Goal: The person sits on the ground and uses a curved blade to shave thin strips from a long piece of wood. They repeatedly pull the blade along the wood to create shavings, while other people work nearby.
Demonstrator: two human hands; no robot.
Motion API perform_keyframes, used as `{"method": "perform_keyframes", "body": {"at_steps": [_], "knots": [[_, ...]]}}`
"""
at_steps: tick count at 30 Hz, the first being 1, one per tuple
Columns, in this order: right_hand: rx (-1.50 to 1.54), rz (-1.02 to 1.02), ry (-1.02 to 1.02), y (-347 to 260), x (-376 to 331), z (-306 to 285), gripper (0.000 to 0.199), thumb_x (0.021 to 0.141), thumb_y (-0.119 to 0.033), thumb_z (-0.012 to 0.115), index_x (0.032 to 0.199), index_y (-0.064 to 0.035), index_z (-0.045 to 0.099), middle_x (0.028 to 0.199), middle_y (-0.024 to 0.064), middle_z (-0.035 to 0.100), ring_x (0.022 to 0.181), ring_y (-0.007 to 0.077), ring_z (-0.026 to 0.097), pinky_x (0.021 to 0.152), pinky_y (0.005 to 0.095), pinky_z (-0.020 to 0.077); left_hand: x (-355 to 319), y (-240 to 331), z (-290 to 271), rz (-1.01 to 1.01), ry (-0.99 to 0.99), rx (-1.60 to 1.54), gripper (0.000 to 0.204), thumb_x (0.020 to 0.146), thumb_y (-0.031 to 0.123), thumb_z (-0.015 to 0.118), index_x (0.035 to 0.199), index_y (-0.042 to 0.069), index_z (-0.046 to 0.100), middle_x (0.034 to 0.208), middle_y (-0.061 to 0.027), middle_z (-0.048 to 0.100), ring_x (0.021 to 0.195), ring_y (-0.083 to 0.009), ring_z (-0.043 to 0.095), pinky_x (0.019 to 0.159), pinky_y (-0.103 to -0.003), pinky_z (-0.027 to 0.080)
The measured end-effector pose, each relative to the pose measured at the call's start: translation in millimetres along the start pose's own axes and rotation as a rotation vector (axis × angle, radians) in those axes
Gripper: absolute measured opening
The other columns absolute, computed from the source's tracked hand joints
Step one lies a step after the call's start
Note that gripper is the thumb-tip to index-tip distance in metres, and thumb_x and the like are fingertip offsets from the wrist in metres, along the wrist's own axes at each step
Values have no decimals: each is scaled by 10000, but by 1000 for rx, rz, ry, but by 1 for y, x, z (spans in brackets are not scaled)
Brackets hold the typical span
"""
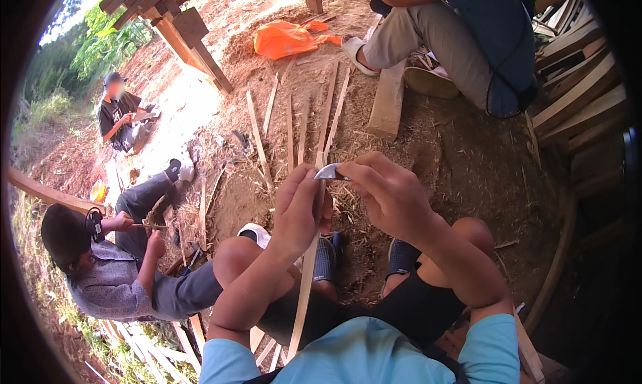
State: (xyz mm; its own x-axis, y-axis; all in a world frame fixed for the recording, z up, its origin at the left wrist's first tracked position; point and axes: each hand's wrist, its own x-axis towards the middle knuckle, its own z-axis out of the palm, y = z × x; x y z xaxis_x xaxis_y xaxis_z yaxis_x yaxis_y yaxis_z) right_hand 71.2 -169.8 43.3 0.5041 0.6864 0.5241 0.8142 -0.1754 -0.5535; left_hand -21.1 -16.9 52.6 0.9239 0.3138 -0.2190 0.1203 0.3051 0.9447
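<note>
My left hand (pixel 299 207) is wrapped round a long pale bamboo strip (pixel 304 294), which runs from beside my lap up past my fingers. In my right hand (pixel 391 190) is a small knife (pixel 328 172) with a curved metal blade. The blade lies across the strip just above my left hand, and the left thumb is close to it. The knife's handle is mostly hidden inside my right fingers. Several more strips (pixel 257 137) lie on the dirt beyond my hands.
At the left a seated person (pixel 120 264) holds a thin stick; another sits farther off (pixel 124 116). A third person (pixel 461 50) sits at the far right near a wooden block (pixel 388 106). An orange bag (pixel 287 40) lies ahead, and stacked timber (pixel 582 96) lines the right.
</note>
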Motion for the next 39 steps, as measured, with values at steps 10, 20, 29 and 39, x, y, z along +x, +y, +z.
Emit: {"method": "perform_keyframes", "body": {"at_steps": [10,20,29,39], "knots": [[58,-38,-13,2,0,1,305,815,-65,613,1109,-146,616,909,73,595,761,270,637,615,371,513,0,4,-3,-37,11,-68,227,980,192,361,969,20,509,597,-62,538,423,-119,479,398,-230,408],[81,-53,11,7,5,0,209,807,-77,624,1010,-122,644,898,70,595,753,260,634,614,359,513,-4,-9,-7,153,-20,93,247,1018,240,373,985,32,502,609,-45,553,454,-81,492,422,-199,394],[-70,-63,189,11,10,-2,294,747,-32,615,1015,-145,652,906,52,585,759,250,625,616,370,522,-14,3,7,140,-10,142,248,1019,230,366,1037,21,498,616,-36,553,459,-77,494,431,-194,399],[144,-105,-57,9,7,-9,228,795,-34,651,1019,-73,636,907,104,590,749,280,628,634,352,509,-4,1,-7,106,-27,66,253,1014,270,405,980,41,504,615,-38,556,451,-87,513,412,-193,408]]}}
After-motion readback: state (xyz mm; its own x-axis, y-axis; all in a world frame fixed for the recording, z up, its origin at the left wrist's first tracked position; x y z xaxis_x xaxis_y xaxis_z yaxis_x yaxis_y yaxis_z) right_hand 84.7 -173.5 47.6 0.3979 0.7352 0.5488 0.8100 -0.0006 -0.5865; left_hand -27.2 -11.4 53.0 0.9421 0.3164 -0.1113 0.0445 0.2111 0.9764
